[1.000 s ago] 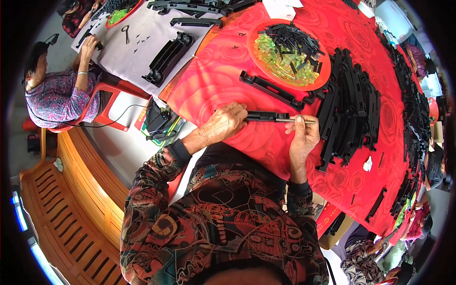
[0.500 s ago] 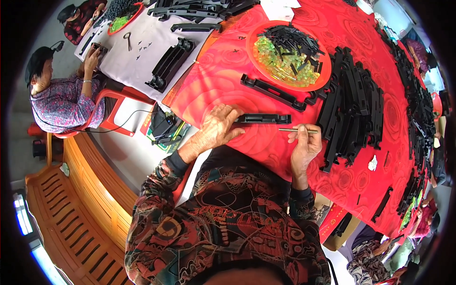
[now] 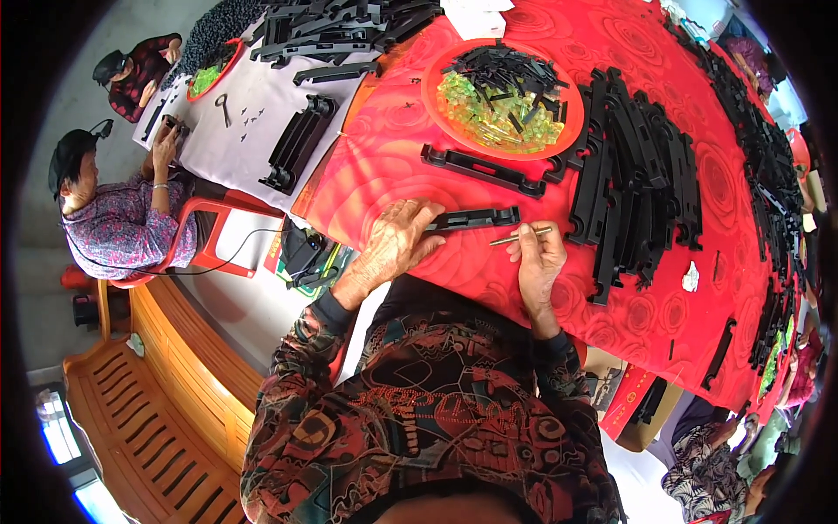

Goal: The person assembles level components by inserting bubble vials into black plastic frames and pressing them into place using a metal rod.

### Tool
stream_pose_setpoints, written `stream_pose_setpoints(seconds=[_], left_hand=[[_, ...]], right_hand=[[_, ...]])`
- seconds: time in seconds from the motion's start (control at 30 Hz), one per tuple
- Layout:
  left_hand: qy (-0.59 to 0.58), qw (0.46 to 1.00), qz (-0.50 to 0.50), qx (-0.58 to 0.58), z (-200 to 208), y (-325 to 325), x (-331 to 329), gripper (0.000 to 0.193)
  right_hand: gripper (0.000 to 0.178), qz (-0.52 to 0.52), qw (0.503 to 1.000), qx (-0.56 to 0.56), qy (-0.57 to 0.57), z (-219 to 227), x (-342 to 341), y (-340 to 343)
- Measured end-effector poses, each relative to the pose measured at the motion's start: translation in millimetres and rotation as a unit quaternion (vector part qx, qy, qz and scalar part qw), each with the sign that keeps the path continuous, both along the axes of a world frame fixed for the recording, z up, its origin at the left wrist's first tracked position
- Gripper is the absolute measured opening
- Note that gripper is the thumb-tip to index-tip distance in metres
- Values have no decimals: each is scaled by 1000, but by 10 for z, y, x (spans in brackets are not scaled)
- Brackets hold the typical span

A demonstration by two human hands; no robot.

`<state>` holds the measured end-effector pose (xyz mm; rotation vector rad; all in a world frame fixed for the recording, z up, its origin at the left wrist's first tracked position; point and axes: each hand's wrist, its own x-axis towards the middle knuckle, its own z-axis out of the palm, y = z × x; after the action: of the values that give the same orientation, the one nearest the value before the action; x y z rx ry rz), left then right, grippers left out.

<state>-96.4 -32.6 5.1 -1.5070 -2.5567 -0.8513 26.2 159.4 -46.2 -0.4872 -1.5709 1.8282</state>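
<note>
My left hand is closed around the near-left end of a slim black plastic holder, which lies in front of me on the red tablecloth. Its far end rests clear of my fingers. To the right, my right hand pinches a thin brass-coloured rod. The rod slants, its left tip low and just in front of the holder. Another long black holder lies beyond, short of an orange bowl filled with yellow-green pieces and small black strips.
A pile of black holders lies to the right of my hands. A crumpled white scrap sits nearby. At left, a white-covered table bears more holders and a key-like metal tool. A person sits there on a red chair.
The view has shifted slightly. The rod in my right hand now tilts with its left tip lower. The held holder is angled a little more, its right end up. My left hand keeps its grip.
</note>
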Motion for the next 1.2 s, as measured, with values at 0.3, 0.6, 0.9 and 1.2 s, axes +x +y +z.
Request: stream_pose_setpoints(seconds=[0.3,0.6,0.9,1.2], left_hand=[[28,996,-47,-66,-127,7,-83,33],[13,993,-81,-85,-125,-38,-185,30],[-13,999,-46,-7,-203,-101,-72,25],[102,972,192,88,-227,-775,-513,18]], right_hand=[[8,11,1000,12,-19,-37,-3,34],[8,30,999,-15,-32,-95,-73,25],[7,22,1000,11,-4,-147,-3,67],[7,14,999,30,3,-189,-40,86]])
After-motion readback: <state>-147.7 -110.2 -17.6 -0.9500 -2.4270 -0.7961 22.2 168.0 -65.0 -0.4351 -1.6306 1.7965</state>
